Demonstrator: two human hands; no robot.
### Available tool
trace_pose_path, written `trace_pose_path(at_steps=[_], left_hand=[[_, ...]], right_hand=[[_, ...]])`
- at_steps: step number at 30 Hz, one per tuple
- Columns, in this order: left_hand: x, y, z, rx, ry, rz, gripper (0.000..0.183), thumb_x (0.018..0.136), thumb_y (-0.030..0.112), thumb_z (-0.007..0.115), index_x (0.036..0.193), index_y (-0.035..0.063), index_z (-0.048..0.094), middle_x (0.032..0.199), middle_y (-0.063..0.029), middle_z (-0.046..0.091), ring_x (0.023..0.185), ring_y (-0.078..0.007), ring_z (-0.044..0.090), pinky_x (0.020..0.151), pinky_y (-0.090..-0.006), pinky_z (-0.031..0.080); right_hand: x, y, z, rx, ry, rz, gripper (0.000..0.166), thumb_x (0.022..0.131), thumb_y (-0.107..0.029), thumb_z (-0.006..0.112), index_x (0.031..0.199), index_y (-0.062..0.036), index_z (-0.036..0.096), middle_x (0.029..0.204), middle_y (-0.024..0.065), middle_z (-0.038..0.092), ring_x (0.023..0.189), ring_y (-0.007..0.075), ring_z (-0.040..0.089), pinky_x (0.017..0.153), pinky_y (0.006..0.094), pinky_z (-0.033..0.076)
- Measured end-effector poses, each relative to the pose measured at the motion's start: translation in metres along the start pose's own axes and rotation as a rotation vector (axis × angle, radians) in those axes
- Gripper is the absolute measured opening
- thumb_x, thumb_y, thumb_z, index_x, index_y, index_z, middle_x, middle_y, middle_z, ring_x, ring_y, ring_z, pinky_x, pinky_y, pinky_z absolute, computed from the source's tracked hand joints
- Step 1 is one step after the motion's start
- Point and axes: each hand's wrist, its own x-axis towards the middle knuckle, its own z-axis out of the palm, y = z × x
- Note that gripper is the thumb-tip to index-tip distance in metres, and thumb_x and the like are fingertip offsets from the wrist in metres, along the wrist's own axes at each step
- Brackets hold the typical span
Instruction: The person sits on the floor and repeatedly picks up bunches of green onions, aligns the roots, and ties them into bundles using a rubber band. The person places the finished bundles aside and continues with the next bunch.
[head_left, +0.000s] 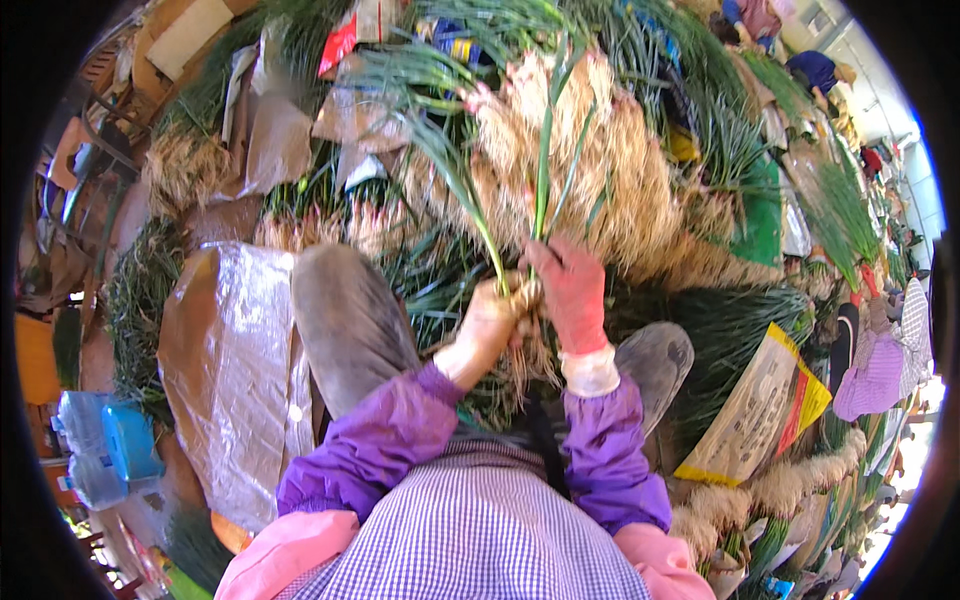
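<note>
My left hand (491, 319), pale and soiled, is closed around the lower stem of a green onion (486, 238) whose leaves lean up to the left. My right hand (568, 292), in a reddish glove, pinches another green onion (542, 176) with upright leaves, close beside the left hand. Stringy roots (525, 367) hang below both hands, between my knees. Just beyond lies a big heap of green onions with pale, matted roots (592, 157). Leaves and trimmings lie under the hands.
Brown plastic-covered sheeting (232, 375) lies left of my knee, with blue plastic containers (120, 442) farther left. A printed sack (757, 412) lies at right, among more onion bundles (742, 330). Other people sit at the far right, one in a purple sleeve (870, 375).
</note>
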Motion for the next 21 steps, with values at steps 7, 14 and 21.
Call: trace_pose_path(at_steps=[7, 14, 21], left_hand=[[-0.011, 0.086, -0.041, 0.215, 0.171, 0.568, 0.037, 0.099, 0.042, 0.048, 0.106, 0.0103, 0.067, 0.090, -0.0069, 0.071, 0.057, -0.0095, 0.059, 0.056, -0.0268, 0.050], [0.037, 0.152, -0.074, -0.105, 0.223, 0.427, 0.044, 0.100, 0.037, 0.047, 0.118, -0.0010, 0.060, 0.051, 0.0063, 0.035, 0.038, -0.0029, 0.026, 0.053, -0.0190, 0.046], [0.097, 0.161, -0.062, -0.318, 0.030, 0.198, 0.038, 0.101, 0.025, 0.046, 0.119, -0.0069, 0.056, 0.053, 0.0084, 0.035, 0.038, -0.0022, 0.020, 0.051, -0.0193, 0.041]], right_hand=[[-0.010, 0.004, -0.022, 0.270, 0.371, 0.070, 0.019, 0.095, -0.012, 0.056, 0.105, -0.0006, 0.067, 0.072, 0.0009, 0.063, 0.054, 0.0025, 0.044, 0.049, 0.0184, 0.034], [-0.001, -0.008, -0.086, 0.196, 0.617, -0.121, 0.017, 0.096, -0.009, 0.053, 0.100, 0.0002, 0.066, 0.070, 0.0019, 0.059, 0.062, 0.0085, 0.052, 0.057, 0.0234, 0.040], [0.129, 0.007, -0.257, -0.568, 0.543, 0.320, 0.038, 0.093, -0.036, 0.053, 0.105, -0.0031, 0.066, 0.081, 0.0133, 0.067, 0.069, 0.0240, 0.065, 0.066, 0.0370, 0.049]])
